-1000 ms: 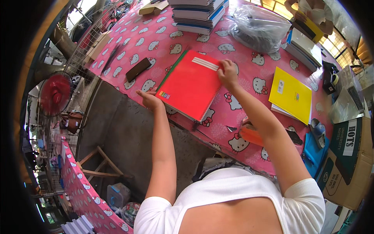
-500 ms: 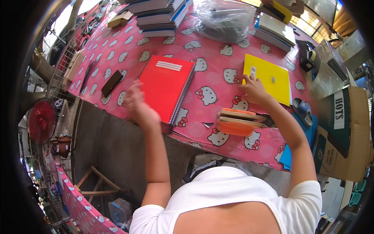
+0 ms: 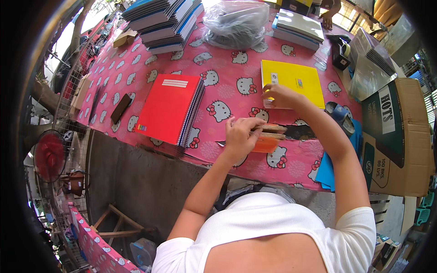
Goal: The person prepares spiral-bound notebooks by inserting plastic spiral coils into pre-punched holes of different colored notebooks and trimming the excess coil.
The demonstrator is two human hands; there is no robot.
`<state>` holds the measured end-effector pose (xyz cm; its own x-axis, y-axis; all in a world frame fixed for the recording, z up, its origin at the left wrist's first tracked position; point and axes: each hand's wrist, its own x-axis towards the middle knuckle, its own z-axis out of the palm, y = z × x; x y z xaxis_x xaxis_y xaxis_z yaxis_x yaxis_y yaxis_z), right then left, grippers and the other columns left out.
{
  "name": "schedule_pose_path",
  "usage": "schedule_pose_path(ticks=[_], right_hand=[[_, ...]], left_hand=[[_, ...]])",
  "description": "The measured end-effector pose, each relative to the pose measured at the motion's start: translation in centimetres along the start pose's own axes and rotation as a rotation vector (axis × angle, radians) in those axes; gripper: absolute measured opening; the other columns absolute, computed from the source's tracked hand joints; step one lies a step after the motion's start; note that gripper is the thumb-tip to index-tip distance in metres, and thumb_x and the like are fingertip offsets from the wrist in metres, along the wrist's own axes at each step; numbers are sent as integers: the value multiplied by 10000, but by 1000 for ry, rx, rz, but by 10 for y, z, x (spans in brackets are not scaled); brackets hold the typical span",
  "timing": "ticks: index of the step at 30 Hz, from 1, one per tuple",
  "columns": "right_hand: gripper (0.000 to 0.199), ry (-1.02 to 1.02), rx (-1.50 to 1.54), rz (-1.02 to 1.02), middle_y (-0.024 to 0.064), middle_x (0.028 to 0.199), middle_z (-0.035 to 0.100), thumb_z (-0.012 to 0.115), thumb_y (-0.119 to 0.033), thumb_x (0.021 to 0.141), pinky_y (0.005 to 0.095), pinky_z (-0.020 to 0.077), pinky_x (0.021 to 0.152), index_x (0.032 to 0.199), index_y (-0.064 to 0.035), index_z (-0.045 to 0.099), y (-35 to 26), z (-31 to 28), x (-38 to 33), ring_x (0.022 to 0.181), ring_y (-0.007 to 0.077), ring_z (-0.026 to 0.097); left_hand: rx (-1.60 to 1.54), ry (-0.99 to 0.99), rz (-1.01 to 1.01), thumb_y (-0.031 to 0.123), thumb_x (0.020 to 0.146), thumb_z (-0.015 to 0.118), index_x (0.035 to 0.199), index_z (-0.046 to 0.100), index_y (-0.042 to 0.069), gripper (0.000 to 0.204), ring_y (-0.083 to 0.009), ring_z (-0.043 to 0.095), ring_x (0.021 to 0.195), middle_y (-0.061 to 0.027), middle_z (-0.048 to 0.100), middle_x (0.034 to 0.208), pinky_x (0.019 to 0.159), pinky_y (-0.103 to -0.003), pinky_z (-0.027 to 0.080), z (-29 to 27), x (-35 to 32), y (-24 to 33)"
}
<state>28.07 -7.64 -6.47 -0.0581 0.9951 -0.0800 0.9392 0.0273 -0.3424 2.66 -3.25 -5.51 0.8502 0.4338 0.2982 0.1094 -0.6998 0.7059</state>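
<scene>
My left hand (image 3: 243, 137) is closed over the left end of an orange block with brown, layered edges (image 3: 266, 145), which lies near the table's front edge. My right hand (image 3: 281, 96) rests at the left edge of a yellow notebook (image 3: 300, 81), fingers bent together against its cover; its fingertips are partly hidden. A white label (image 3: 273, 78) shows on that cover, just above the fingers. To the left lies a stack of red spiral notebooks (image 3: 166, 109), with neither hand on it. A small dark pointed piece (image 3: 221, 143) sits beside my left wrist.
Tall stacks of books (image 3: 164, 27) and a clear plastic bag (image 3: 236, 25) stand at the back. More books (image 3: 298, 29) and a tape dispenser (image 3: 341, 53) are farther right. A cardboard box (image 3: 400, 136) borders the right side. A dark phone-like slab (image 3: 120, 108) lies left. Another person's hand (image 3: 328, 19) shows far back.
My left hand has moved right from the red notebooks to the orange block. My right hand stays by the yellow notebook's left edge. The view has shifted, sliding the table contents left.
</scene>
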Motion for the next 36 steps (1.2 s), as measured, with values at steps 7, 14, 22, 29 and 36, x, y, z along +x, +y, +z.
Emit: schedule_pose_path(ticks=[7,14,22,29,36], right_hand=[[481,-23,87,-17,135,1142,605,750,-27,593,397,470,897,1063,-103,683,6,-1,4,1044,323,585],[491,-46,68,-62,154,1193,588,735,-34,619,405,470,894,1100,-105,665,13,0,3,1057,346,580],[415,60,-218,-79,139,1068,560,661,-64,680,422,501,791,1074,-195,662,4,18,-1,898,338,620],[289,198,42,-152,142,979,633,653,-113,694,425,500,749,978,-139,700,5,12,-7,838,333,629],[253,248,83,-141,138,868,659,617,-90,731,412,500,726,971,-110,695,13,21,-9,800,339,634]], left_hand=[[65,65,39,150,823,626,987,669,178,173,-171,608,894,28,674,896,962,-447,304,8,5,-3],[16,58,47,148,824,650,955,693,153,138,-137,612,807,23,681,855,958,-364,311,3,4,-1],[22,75,32,161,814,665,954,695,154,144,-136,607,792,19,678,842,955,-348,319,6,3,-3],[30,88,36,166,809,670,950,696,154,144,-133,605,788,25,673,829,951,-344,325,6,2,-3],[17,83,22,180,814,656,923,698,162,118,-153,609,817,21,678,842,965,-383,329,5,2,-4]])
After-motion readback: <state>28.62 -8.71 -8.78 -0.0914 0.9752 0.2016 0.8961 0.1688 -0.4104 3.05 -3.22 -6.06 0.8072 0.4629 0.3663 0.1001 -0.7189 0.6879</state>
